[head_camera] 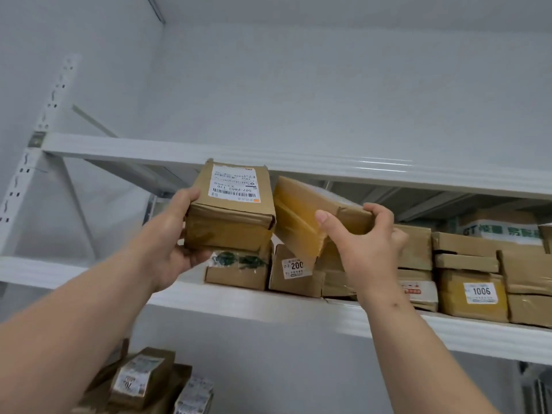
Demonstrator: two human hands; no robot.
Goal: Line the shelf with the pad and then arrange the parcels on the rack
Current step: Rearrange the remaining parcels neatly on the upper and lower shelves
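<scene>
Now both hands (176, 234) grip taped parcels (230, 210).

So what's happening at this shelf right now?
A person is stocking parcels on a white rack. The left hand holds a labelled brown box and the right hand grips a tilted taped box, both raised above the parcels already on the shelf. More parcels lie below.

Just one head-worn cam here, tilted up and forward, sitting close to the white metal rack shelf (268, 303) at about arm's reach.
</scene>
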